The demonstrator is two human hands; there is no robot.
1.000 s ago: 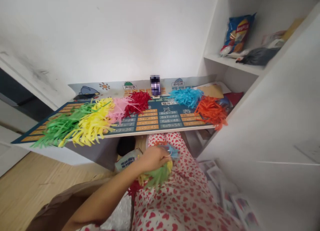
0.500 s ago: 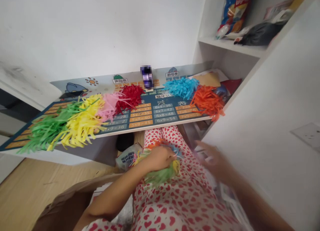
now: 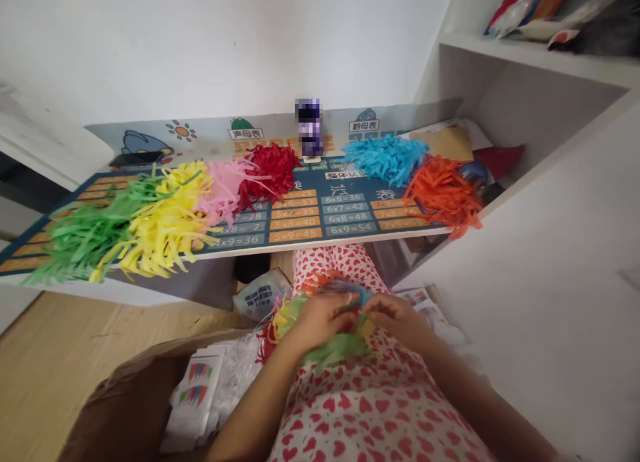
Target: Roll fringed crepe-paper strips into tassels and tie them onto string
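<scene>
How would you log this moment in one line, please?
left hand: on multicoloured streamers, over lap | right hand: at same streamers | grips: blurred | desk: coloured streamer bunches

Between the red tassels (image 3: 270, 172) and the blue tassels (image 3: 387, 157), a hand could slide back along the desk (image 3: 347, 215) until the upright item with blurred-out detail (image 3: 309, 129) stands in the way. Left of that lane, the pink tassels (image 3: 223, 189), yellow tassels (image 3: 165, 222) and green tassels (image 3: 95, 225) form a barrier with the red; yellow and green spill over the front edge. Orange tassels (image 3: 445, 192) block the right end, beside the white cabinet (image 3: 540, 282). The desk's edge lies between both hands, left (image 3: 323, 319) and right (image 3: 395, 315), and that lane; passage is over it.
</scene>
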